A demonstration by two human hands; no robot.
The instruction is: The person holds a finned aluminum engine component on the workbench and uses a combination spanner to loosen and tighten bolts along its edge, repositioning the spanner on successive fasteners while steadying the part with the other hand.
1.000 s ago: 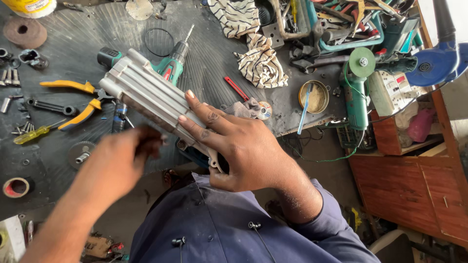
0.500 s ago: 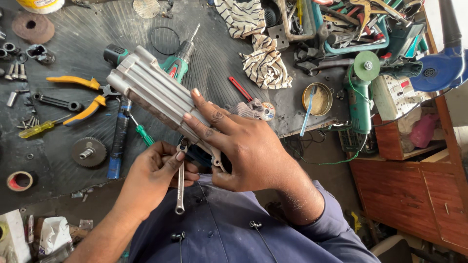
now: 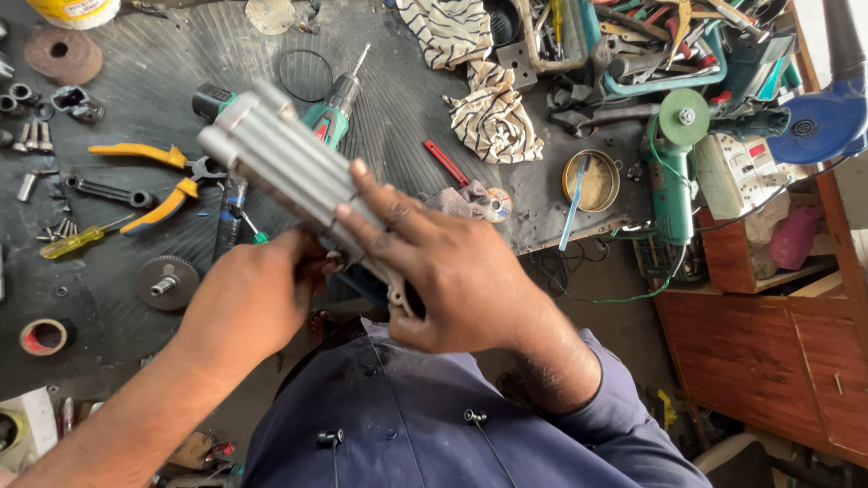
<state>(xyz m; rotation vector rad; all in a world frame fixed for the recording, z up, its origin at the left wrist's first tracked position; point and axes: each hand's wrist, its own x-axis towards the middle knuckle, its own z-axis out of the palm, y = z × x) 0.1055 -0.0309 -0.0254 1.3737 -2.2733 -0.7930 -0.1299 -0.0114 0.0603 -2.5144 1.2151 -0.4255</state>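
Dark blue buttoned work shirt (image 3: 425, 425)

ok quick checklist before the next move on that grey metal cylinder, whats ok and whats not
1. Right hand gripping the grey metal cylinder: ok, its fingers wrap over the body.
2. Left hand at the cylinder's lower end: ok, it is touching there.
3. Tool in the left hand: cannot tell, the hand hides it.
4. Cylinder supported off the rubber mat: ok, held up by both hands.
5. Yellow pliers within easy reach: ok, on the mat beside the left hand.
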